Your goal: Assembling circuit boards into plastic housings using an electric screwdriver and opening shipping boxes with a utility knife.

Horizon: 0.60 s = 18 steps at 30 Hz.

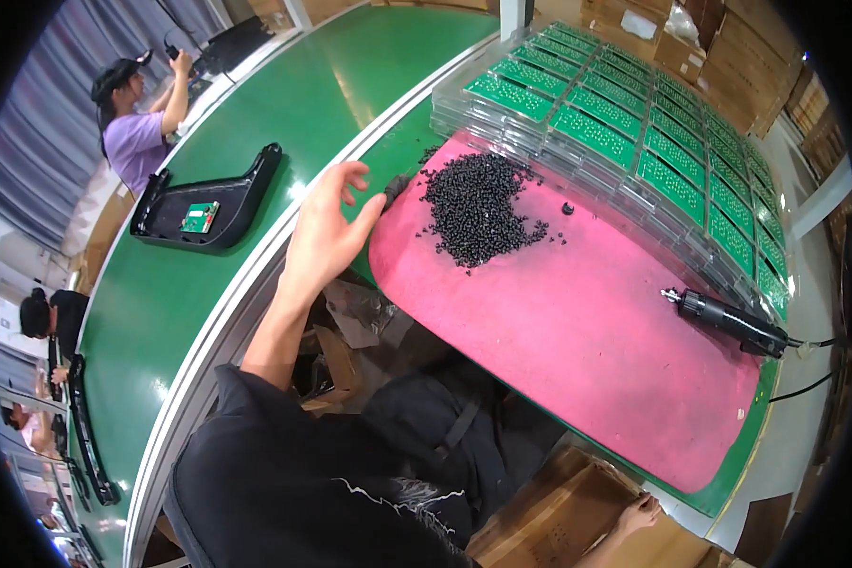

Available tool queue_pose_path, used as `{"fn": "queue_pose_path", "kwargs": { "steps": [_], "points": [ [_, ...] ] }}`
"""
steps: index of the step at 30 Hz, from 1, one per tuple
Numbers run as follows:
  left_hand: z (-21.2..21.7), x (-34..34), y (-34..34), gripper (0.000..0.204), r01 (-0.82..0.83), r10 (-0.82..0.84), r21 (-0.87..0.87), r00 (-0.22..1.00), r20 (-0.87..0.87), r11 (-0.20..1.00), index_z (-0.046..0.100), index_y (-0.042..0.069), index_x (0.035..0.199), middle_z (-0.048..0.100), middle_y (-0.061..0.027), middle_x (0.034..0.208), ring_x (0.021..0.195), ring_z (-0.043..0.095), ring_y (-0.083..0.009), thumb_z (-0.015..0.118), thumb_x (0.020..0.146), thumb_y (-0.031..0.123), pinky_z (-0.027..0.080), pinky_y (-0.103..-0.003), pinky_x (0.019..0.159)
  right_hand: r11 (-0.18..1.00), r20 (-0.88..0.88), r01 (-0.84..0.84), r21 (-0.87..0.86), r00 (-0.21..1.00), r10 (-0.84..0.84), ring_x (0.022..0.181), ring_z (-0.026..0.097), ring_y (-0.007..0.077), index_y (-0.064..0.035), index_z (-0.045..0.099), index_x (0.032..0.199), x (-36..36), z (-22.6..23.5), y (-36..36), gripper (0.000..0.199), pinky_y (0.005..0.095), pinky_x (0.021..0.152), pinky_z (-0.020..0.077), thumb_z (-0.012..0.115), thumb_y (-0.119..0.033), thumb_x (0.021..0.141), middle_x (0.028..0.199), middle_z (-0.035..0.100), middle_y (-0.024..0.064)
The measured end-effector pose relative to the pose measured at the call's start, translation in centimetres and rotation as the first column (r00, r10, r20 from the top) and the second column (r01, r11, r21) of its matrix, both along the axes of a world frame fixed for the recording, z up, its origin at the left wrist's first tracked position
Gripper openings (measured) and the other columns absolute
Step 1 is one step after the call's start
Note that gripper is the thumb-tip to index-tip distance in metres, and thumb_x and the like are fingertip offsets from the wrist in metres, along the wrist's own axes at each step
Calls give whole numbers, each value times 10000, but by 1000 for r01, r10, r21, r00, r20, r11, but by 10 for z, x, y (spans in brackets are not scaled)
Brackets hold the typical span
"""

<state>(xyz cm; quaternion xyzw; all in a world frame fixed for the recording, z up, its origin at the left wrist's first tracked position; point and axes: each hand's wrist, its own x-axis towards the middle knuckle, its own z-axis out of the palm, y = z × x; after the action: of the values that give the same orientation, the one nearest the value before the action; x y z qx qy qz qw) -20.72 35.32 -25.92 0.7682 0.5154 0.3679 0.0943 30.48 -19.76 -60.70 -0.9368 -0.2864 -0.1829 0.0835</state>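
Observation:
My left hand (327,227) is raised over the seam between the green belt and the pink mat (540,350). Its fingers are apart and slightly bent, with nothing in them. Beside its thumb lies a small dark bundle (395,189). A heap of tiny black screws (478,208) is spread on the mat, just right of that hand. Low at the right, my right hand (639,513) is at the edge of a cardboard box (559,502), below the mat's front edge. Its fingers look curled; what they hold, if anything, is hidden.
A black electric screwdriver (729,322) with a cable lies at the mat's right. Stacked clear trays of green circuit boards (634,133) stand behind. On the green belt (331,85) sits a black plastic housing (208,204) with a small board (199,218) inside. Several people work across the belt.

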Motion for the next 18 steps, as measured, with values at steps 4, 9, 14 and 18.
{"fn": "queue_pose_path", "kwargs": {
  "steps": [4, 9, 14, 18],
  "points": [
    [-19, 4, 23, 410, -30, 22, -48, 989, -145, 998, 571, -4, 1086, 616, -131, 914, 882, 610, -289, 711, 797, 251, 484, -382, 769, 996, -139, 0, 86, 990, 12, 1077, 564, 343, 42, 612, 1055, -13, 12, 13, 246, 487, 849, 462, 513, -145, 930, 1074, 622, 163],
    [-31, 7, 42, 317, -4, 4, 7, 997, -71, 1000, 649, -46, 1009, 662, -246, 960, 926, 641, -386, 628, 855, 231, 486, -403, 829, 731, -481, 291, 617, 875, 58, 932, 583, 251, 120, 472, 1139, -42, 18, 26, 340, 359, 795, 522, 542, 104, 807, 1039, 576, 193],
    [-7, 3, 30, 438, -85, 91, -47, 983, 158, 995, 572, -87, 1204, 651, -200, 1108, 981, 605, -229, 586, 938, 261, 462, -334, 890, 954, -83, -83, 287, 990, 111, 826, 577, 371, 21, 655, 783, -89, 53, 55, 119, 475, 752, 470, 620, -65, 708, 863, 623, 206],
    [-28, 49, -35, 353, 377, -329, 15, 788, 520, 926, 519, -105, 1258, 581, -171, 1215, 1097, 549, -227, 484, 972, 100, 417, -332, 966, 983, -218, 8, 183, 976, 32, 831, 531, 306, -45, 610, 699, -137, 81, 59, 29, 417, 702, 410, 597, -59, 721, 763, 535, 123]
  ]
}}
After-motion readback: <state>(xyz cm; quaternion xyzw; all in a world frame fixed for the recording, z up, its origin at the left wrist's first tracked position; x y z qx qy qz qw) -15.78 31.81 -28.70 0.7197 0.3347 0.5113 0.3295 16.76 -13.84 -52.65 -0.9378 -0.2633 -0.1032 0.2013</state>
